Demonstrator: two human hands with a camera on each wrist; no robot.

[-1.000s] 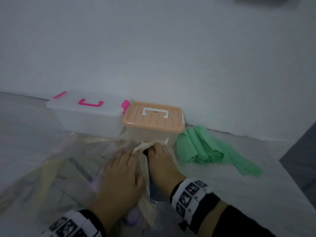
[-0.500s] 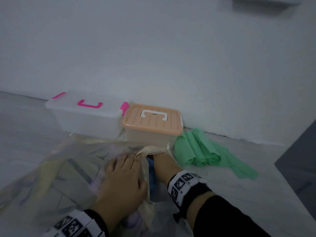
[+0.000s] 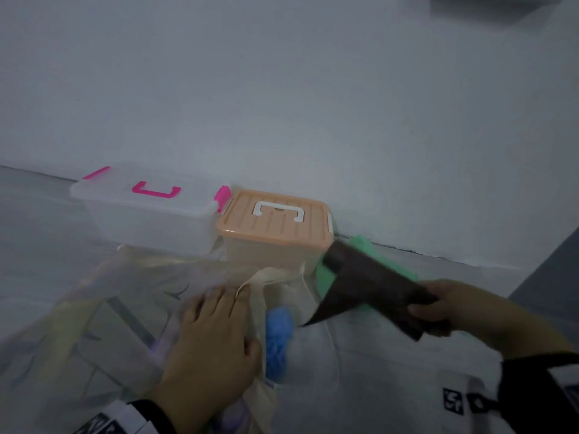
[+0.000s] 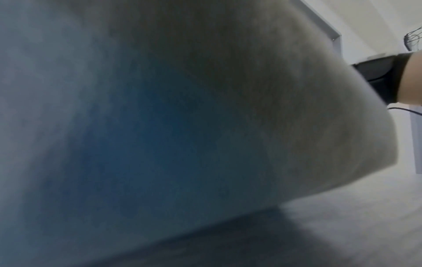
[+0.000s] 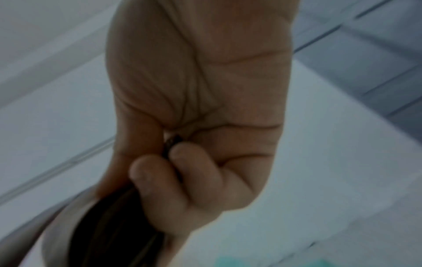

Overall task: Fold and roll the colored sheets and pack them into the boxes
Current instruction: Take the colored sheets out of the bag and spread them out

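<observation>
My right hand grips a dark brown sheet and holds it above the floor at the right; in the right wrist view its fingers curl round the dark sheet. My left hand lies flat, fingers straight, on a clear plastic bag that holds several sheets. A blue sheet shows at the bag's mouth. Green rolled sheets lie partly behind the brown one. A clear box with pink handle and an orange-lidded box stand shut against the wall. The left wrist view is blurred by the bag.
A white wall rises right behind the boxes. Pale floor stretches to the right of the bag. A dark grey panel stands at the far right.
My right hand came out of the bag's mouth and moved right, pulling the dark brown sheet with it. The left hand stayed pressed on the bag.
</observation>
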